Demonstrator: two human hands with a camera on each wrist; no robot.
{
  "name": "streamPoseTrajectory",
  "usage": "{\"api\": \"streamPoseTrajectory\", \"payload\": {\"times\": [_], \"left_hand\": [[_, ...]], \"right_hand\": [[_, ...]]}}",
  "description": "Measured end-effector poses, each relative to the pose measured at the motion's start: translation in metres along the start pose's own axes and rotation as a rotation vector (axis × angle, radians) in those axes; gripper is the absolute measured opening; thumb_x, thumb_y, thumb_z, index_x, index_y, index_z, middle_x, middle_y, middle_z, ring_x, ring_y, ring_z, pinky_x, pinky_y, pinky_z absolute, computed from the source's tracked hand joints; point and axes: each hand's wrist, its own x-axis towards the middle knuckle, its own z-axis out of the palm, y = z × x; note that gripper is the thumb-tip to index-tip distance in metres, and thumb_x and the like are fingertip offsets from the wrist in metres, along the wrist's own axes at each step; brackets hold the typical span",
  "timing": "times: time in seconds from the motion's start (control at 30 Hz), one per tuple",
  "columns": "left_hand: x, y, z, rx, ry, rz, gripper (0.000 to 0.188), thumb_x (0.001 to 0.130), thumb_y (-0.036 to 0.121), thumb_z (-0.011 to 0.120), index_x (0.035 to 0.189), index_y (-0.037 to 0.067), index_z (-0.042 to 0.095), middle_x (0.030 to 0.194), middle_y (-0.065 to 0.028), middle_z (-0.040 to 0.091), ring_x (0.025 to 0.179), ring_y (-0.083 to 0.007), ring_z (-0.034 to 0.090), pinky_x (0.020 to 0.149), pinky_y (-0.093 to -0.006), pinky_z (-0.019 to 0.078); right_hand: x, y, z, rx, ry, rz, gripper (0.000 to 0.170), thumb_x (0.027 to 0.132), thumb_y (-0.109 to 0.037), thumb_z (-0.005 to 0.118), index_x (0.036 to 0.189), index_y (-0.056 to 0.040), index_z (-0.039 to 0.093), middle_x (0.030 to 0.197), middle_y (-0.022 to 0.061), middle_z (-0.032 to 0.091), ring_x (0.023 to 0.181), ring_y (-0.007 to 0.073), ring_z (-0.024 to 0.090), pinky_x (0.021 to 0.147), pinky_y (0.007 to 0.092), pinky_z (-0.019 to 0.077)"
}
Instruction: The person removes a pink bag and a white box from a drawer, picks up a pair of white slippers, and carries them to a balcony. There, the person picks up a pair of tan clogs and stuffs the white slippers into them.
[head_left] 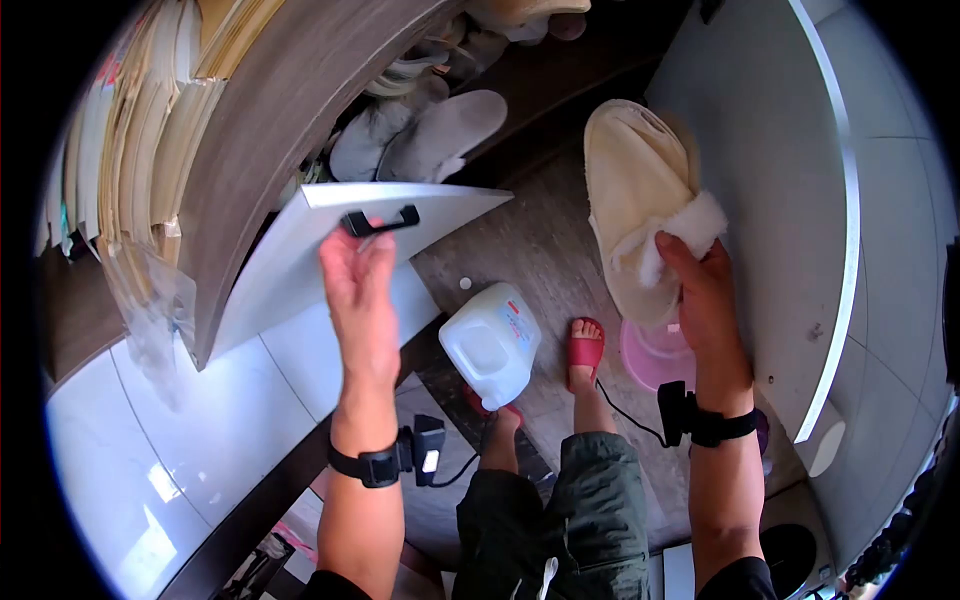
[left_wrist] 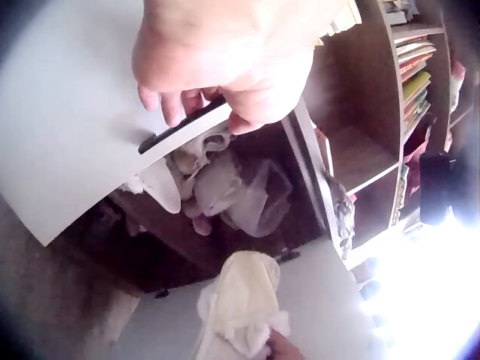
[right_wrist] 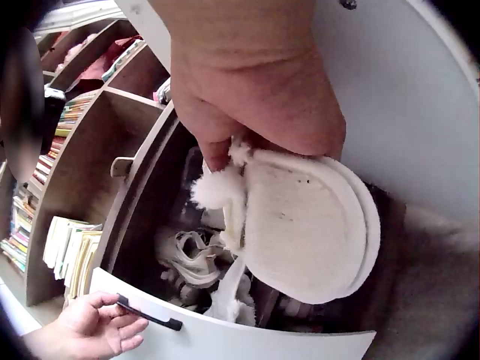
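A pair of cream slippers (head_left: 630, 190) with fluffy trim is gripped at one end by my right hand (head_left: 705, 290). They are stacked flat against each other, and their pale soles (right_wrist: 300, 225) face the right wrist camera. My left hand (head_left: 360, 290) is at the black handle (head_left: 380, 221) of a white cabinet door (head_left: 290, 260). Its loosely extended fingers lie beside the handle in the right wrist view, with the thumb close to the handle's end. Inside the cabinet, grey-white slippers (head_left: 440, 135) and other pale footwear lie on a shelf.
Another white door (head_left: 770, 200) stands beside my right arm. A white plastic jug (head_left: 490, 340) and a pink basin (head_left: 655, 355) are on the floor near my feet in red sandals (head_left: 586, 345). Papers and books (head_left: 150, 120) fill a shelf at the left.
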Motion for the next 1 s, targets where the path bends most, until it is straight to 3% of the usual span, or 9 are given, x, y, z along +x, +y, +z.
{"api": "streamPoseTrajectory", "payload": {"times": [0.07,0.33,0.47,0.57,0.63,0.77,0.8,0.93,1.0], "left_hand": [[-0.022,-0.006,0.007,-0.054,-0.007,0.046,0.044,0.095,0.01,0.053,0.135,0.003,0.037,0.123,-0.0057,0.05,0.115,-0.0137,0.045,0.101,-0.027,0.0332],[-0.074,-0.017,0.003,-0.081,0.015,-0.041,0.058,0.092,0.01,0.058,0.141,0.004,0.029,0.129,-0.0094,0.048,0.116,-0.0172,0.05,0.099,-0.03,0.0374],[-0.085,-0.027,-0.002,-0.049,0.049,-0.055,0.053,0.092,0.007,0.057,0.139,0.003,0.033,0.124,-0.0079,0.051,0.113,-0.0162,0.051,0.09,-0.0254,0.0396],[-0.11,-0.031,-0.013,0.039,0.004,-0.08,0.033,0.094,0.008,0.057,0.123,-0.004,0.049,0.107,-0.0064,0.058,0.097,-0.0124,0.054,0.083,-0.0249,0.0425],[-0.134,-0.04,-0.026,0.228,-0.005,-0.15,0.026,0.094,0.008,0.057,0.115,-0.007,0.054,0.102,-0.007,0.06,0.09,-0.0117,0.055,0.08,-0.0263,0.0442],[-0.16,-0.049,-0.042,0.454,-0.053,0.027,0.022,0.092,0.005,0.058,0.11,-0.007,0.06,0.103,-0.0144,0.065,0.093,-0.0237,0.062,0.082,-0.0366,0.0485],[-0.162,-0.045,-0.042,0.455,-0.067,-0.009,0.026,0.084,-0.002,0.062,0.109,-0.005,0.063,0.105,-0.0195,0.066,0.097,-0.0357,0.064,0.084,-0.044,0.0494],[-0.181,-0.058,-0.055,0.712,-0.155,0.263,0.03,0.085,-0.002,0.058,0.114,-0.004,0.062,0.112,-0.0199,0.064,0.102,-0.0356,0.063,0.087,-0.0441,0.0498],[-0.194,-0.065,-0.059,0.659,-0.137,0.187,0.031,0.085,-0.002,0.057,0.116,-0.004,0.061,0.114,-0.0198,0.064,0.104,-0.0354,0.062,0.088,-0.0429,0.0499]], "right_hand": [[0.001,0.004,-0.001,-0.011,0.01,0.004,0.037,0.084,-0.017,0.069,0.115,-0.0002,0.058,0.106,0.0059,0.065,0.094,0.0148,0.062,0.084,0.0289,0.0482],[0.032,0.034,0.019,0.161,-0.199,0.147,0.046,0.084,-0.018,0.072,0.123,-0.0035,0.054,0.113,0.0059,0.063,0.101,0.017,0.06,0.09,0.0314,0.0471],[0.084,0.09,0.077,0.426,-0.322,0.295,0.055,0.085,-0.02,0.072,0.132,-0.0076,0.046,0.124,0.0057,0.058,0.115,0.0208,0.054,0.098,0.0356,0.0447],[0.104,0.112,0.104,0.361,-0.202,0.361,0.056,0.085,-0.019,0.072,0.133,-0.0088,0.046,0.124,0.0061,0.058,0.118,0.0223,0.052,0.099,0.0362,0.0435],[0.105,0.125,0.1,0.251,-0.184,0.32,0.058,0.084,-0.02,0.072,0.133,-0.0058,0.045,0.121,0.0082,0.059,0.113,0.0238,0.055,0.097,0.0352,0.0445],[0.106,0.137,0.077,-0.083,-0.287,0.259,0.049,0.084,-0.016,0.07,0.128,-0.0041,0.051,0.116,0.0075,0.062,0.107,0.0203,0.059,0.093,0.0317,0.0456],[0.104,0.132,0.075,-0.198,-0.325,0.261,0.045,0.085,-0.014,0.069,0.126,-0.0042,0.054,0.115,0.0066,0.063,0.105,0.0187,0.06,0.092,0.0302,0.0456],[0.099,0.093,0.086,-0.527,-0.473,0.246,0.043,0.082,-0.015,0.07,0.121,-0.002,0.057,0.11,0.0095,0.065,0.102,0.0197,0.062,0.088,0.032,0.0483],[0.115,0.098,0.069,-0.752,-0.558,0.253,0.05,0.08,-0.019,0.071,0.123,-0.0006,0.055,0.115,0.0146,0.064,0.103,0.0243,0.062,0.089,0.035,0.0486]]}}
